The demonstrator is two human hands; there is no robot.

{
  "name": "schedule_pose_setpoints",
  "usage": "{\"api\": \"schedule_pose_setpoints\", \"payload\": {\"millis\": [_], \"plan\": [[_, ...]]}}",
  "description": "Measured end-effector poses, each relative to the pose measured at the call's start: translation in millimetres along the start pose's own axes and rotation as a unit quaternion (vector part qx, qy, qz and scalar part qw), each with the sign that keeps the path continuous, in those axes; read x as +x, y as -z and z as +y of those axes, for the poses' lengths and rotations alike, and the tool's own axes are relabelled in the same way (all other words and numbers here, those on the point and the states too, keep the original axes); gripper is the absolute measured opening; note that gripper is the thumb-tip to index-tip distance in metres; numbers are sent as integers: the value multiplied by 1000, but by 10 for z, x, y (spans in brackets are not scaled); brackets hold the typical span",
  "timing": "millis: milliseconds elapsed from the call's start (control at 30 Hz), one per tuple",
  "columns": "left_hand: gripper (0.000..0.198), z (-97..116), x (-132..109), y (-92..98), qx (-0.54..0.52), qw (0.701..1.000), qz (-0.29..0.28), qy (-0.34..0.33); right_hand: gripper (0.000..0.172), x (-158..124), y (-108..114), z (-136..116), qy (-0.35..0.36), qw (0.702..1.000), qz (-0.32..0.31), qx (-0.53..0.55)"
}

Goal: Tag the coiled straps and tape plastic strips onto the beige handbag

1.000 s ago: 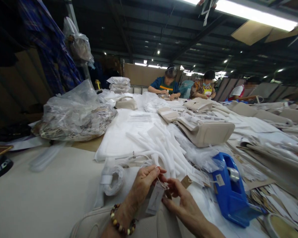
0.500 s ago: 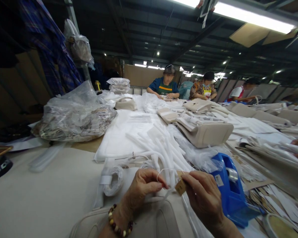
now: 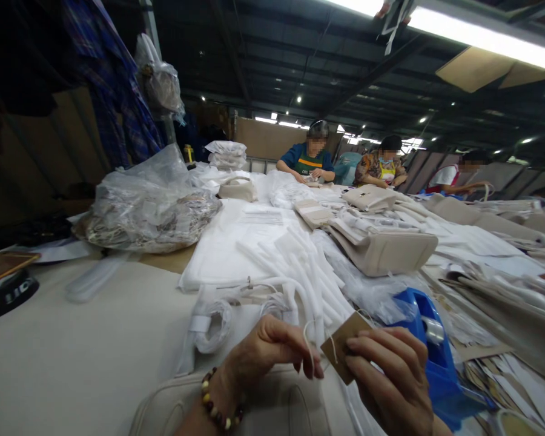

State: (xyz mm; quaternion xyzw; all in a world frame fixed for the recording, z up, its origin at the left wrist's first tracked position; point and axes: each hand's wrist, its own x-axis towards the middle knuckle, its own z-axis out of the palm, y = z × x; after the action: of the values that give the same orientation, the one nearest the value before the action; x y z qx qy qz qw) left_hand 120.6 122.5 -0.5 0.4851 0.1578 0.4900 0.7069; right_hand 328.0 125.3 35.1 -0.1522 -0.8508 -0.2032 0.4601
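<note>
My right hand (image 3: 390, 378) pinches a small brown card tag (image 3: 343, 348) at the bottom middle. A thin white string (image 3: 307, 340) runs from the tag, and my left hand (image 3: 272, 351), with a bead bracelet on the wrist, pinches that string just left of it. Both hands hover over a beige handbag (image 3: 254, 406) lying at the near edge of the table. A blue tape dispenser (image 3: 440, 363) stands just right of my right hand.
White foam strips (image 3: 300, 272) and a coil of white string (image 3: 213, 318) lie ahead. A stuffed clear plastic bag (image 3: 149, 212) sits at left, beige bags (image 3: 386, 251) in the middle. Three other people work at the far end of the table.
A second, paler tag seen a second ago is gone from my hands. My right hand has lifted the brown tag up and turned it; my left hand shifted to pinch the string. The view tilted slightly.
</note>
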Motion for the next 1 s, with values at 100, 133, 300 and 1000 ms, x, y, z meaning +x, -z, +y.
{"api": "schedule_pose_setpoints", "payload": {"millis": [100, 133, 300, 1000], "plan": [[10, 33, -64, 9, -59, 995, -72, -21, 16, -7, -23, -17, -2, 1000, -1, -2], [10, 37, -80, 13, -64, 994, -81, -19, 16, -10, -28, -18, -2, 1000, 0, -4], [22, 4, -65, -8, -37, 993, -43, 102, 14, -22, -14, -6, -15, 999, 22, -22], [34, -106, 144, -88, 86, 980, 168, 59, 16, -161, 72, 44, 6, 997, -14, -79]]}}
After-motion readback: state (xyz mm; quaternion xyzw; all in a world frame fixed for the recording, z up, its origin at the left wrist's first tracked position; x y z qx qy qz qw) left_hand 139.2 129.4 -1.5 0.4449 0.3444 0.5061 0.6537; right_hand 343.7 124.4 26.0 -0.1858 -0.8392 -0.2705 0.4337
